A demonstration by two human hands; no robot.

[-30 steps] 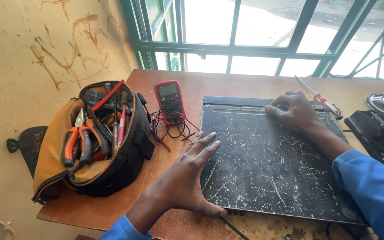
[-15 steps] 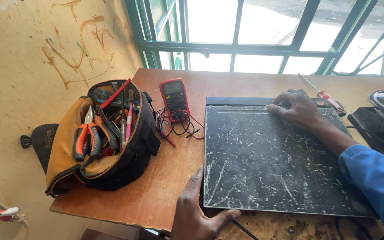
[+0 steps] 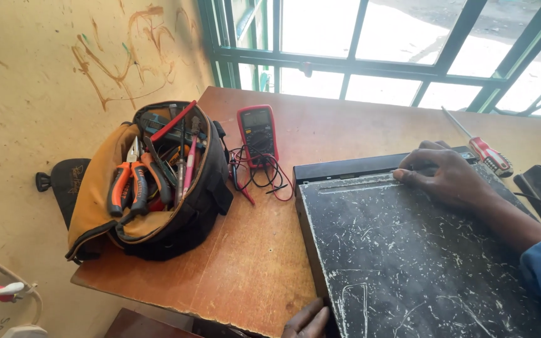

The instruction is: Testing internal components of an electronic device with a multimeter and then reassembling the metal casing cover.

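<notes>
Scratched black case (image 3: 421, 263) lying on surface (image 3: 252, 263), right of tool bag (image 3: 151, 181). Right hand (image 3: 446, 175) pressing flat, fingers extended, on far edge. Left hand (image 3: 308, 320) curling around near-left corner. Risk: case sliding, snagging meter (image 3: 257, 133) leads.

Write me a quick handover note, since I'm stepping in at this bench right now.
Left hand: at the near left corner of the scratched black device, fingers on its edge.
Right hand: flat on the far edge of the lid.
The device lies on the wooden table, lid still on.
Red multimeter with leads, open tool bag and red-handled screwdriver lie untouched.
</notes>
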